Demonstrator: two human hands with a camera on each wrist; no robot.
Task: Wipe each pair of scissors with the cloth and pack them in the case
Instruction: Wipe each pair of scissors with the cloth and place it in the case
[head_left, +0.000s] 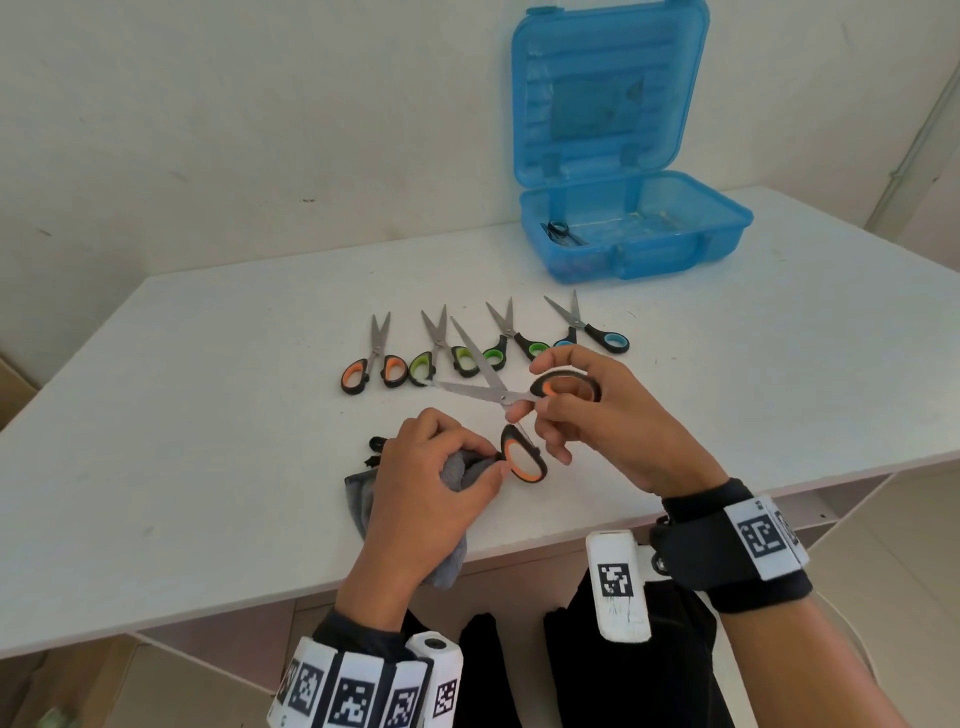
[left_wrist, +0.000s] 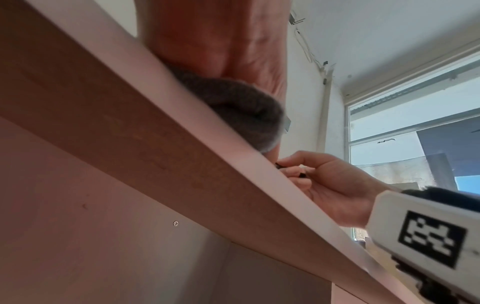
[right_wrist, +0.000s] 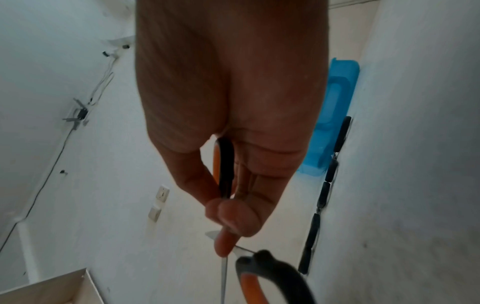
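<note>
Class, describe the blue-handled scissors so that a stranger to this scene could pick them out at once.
Start at the open blue case at the back right of the white table. In front of it four pairs of scissors lie in a row; take the rightmost, nearest the case. These blue-handled scissors alone have blue-lined handles; the others are green or orange.

Camera's sitting below the table (left_wrist: 182, 127) edge, looking up. The left hand (left_wrist: 221, 41) is pressing down on a bunched grey cloth (left_wrist: 244, 111) right at the edge under its palm. Just past the cloth, the right hand (left_wrist: 335, 185) is curling its fingers around something black, too hidden to make out.
</note>
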